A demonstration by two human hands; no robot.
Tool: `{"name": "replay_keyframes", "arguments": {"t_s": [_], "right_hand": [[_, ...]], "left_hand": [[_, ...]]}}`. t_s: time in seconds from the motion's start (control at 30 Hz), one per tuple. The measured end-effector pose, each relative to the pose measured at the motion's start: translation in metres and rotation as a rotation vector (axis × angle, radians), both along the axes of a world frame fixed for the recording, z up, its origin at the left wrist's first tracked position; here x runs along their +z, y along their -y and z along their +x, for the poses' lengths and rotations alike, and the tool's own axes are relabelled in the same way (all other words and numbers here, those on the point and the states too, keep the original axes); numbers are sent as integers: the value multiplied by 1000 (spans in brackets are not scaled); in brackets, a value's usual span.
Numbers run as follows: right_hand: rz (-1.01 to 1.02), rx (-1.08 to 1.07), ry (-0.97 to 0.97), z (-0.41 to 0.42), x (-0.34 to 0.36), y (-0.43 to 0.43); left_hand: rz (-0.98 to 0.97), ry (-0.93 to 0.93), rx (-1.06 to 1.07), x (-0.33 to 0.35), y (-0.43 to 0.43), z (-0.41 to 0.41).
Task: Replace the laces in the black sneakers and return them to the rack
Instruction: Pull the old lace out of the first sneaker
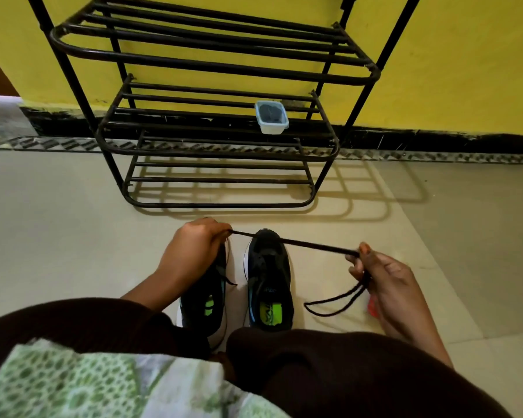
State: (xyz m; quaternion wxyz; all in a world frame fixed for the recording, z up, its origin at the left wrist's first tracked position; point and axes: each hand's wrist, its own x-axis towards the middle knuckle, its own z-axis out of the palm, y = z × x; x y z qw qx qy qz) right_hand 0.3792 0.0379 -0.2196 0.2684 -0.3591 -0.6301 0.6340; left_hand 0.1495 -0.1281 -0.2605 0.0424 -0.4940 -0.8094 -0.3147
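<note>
Farthest left, the left hand [194, 251] is curled and pinches one end of a black shoelace [299, 244]. It is raised above the toe of the left sneaker [204, 300], which it partly hides. The lace runs taut to the right over the toe of the right sneaker [269, 282] without, as far as I can tell, touching it. The right hand [387, 279] grips it between thumb and fingers. The spare length hangs from that hand in a slack loop onto the tiled floor [73, 221]. Something red [372, 307] lies just beside that hand, and I cannot tell what it is.

Both sneakers stand side by side on the floor, near the person's knees, toes pointing far towards the black metal shoe rack [212, 67]. A small plastic tub [271, 117] sits on the right of its middle shelf.

I judge the lace to be almost weightless and limp. It will only go where its tip is led, so I would pinch it close to the tip for threading, and firmly, since smooth cord may slide through fingers. The sneakers look light, with soft uppers and firmer soles. I would steady each one at its side while lacing and lift it by the heel collar. On the rack, I would set the soles across the bars.
</note>
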Motion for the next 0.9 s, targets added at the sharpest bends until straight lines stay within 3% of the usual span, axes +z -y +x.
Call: {"name": "replay_keyframes", "arguments": {"t_s": [0.13, 0.3, 0.47, 0.6, 0.7, 0.77, 0.9], "right_hand": [[-357, 15, -430, -24, 14, 13], [-567, -33, -647, -53, 38, 31], [-700, -99, -578, -74, 26, 47], [-719, -117, -514, -83, 17, 55], [-699, -115, -486, -90, 12, 59], [-659, -107, -462, -93, 11, 64], [-581, -139, -462, -92, 10, 62]], "left_hand": [[-91, 137, -61, -5, -2, 14], [-284, 287, -127, -15, -9, 24], [-541, 367, -272, -21, -10, 30], [-429, 434, -319, -9, -10, 26], [-286, 834, -558, 10, -11, 38], [-233, 986, -638, 10, -15, 46], [-263, 937, -641, 6, -16, 46]]}}
